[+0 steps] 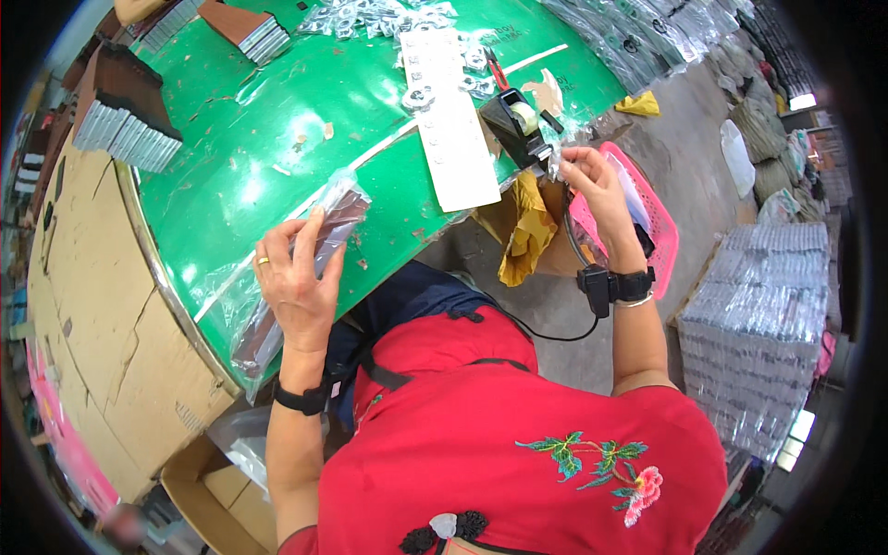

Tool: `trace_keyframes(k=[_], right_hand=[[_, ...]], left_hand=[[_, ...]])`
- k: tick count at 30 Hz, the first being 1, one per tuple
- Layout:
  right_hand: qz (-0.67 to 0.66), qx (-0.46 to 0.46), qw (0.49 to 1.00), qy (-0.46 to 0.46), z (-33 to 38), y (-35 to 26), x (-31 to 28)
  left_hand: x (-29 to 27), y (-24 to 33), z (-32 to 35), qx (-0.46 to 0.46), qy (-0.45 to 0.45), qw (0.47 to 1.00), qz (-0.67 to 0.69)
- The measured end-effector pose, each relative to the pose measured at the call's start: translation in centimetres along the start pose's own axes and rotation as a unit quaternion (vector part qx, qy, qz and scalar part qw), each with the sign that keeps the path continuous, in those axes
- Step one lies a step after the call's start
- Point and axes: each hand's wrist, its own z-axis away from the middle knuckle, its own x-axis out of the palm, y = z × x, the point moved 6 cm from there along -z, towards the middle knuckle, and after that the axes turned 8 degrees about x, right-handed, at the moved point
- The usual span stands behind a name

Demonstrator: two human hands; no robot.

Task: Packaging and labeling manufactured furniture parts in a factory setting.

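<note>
My left hand (301,273) is closed over a long brown bar in a clear plastic bag (344,215), which lies slantwise at the table's near edge. Fingers rest on top and the thumb sits along its side. My right hand (597,190) is raised at the cutting end of a black tape dispenser (507,122), its thumb and fingertips pinching a bit of clear tape (555,162). A roll of tape (524,116) sits in the dispenser. Left of the dispenser lies a white sheet of stickers (458,162), with a round metal piece (418,98) on it.
The green tabletop (268,120) carries stacked brown bars (129,111) at the far left and a heap of small metal parts (361,17) at the back. Beside the table are a pink basket (661,231), brown paper (525,231), a wrapped stack (758,324) and a cardboard box (199,472).
</note>
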Motion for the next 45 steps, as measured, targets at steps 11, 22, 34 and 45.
trace_keyframes(k=[11,22,34,45], right_hand=[[-0.075,-0.016,0.997,0.029,-1.5,4.2,1.1],[0.108,-0.130,0.981,0.096,0.0,1.9,0.8],[0.004,-0.113,0.979,-0.171,6.1,-4.9,22.8],[0.108,-0.109,0.987,-0.056,5.9,-3.7,22.4]], left_hand=[[-0.1,0.3,0.2,0.013,0.004,1.000,-0.016],[0.5,0.9,1.2,0.028,-0.008,0.998,-0.052],[1.5,3.0,2.9,0.092,0.047,0.987,-0.124],[1.4,3.2,2.7,0.093,0.044,0.990,-0.096]])
